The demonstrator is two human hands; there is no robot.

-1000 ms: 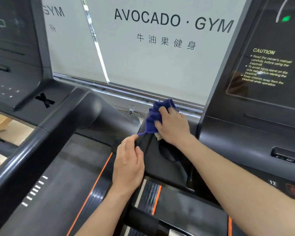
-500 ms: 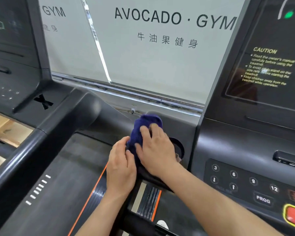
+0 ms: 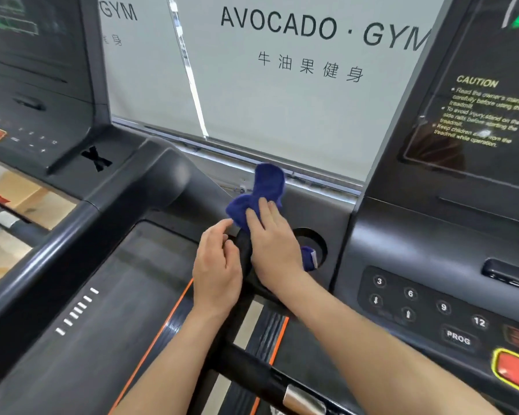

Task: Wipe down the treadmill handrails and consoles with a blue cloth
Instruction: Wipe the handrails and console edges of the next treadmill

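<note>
Head view: a person's right hand [image 3: 274,247] clamps a bunched dark-blue terry cloth [image 3: 264,190] against the curved black treadmill handrail [image 3: 244,259], fingers laid over the fabric, one end of which pokes out below the palm. The left hand [image 3: 216,265], just beside it, curls around the same rail, thumb tip near the cloth. A round cup-holder recess [image 3: 318,236] sits right of the hands, beside the dark grey console [image 3: 432,235] with its numbered keypad [image 3: 417,304] and red stop button [image 3: 517,369]. Behind hangs a pale window blind [image 3: 282,115] lettered "AVOCADO · GYM".
</note>
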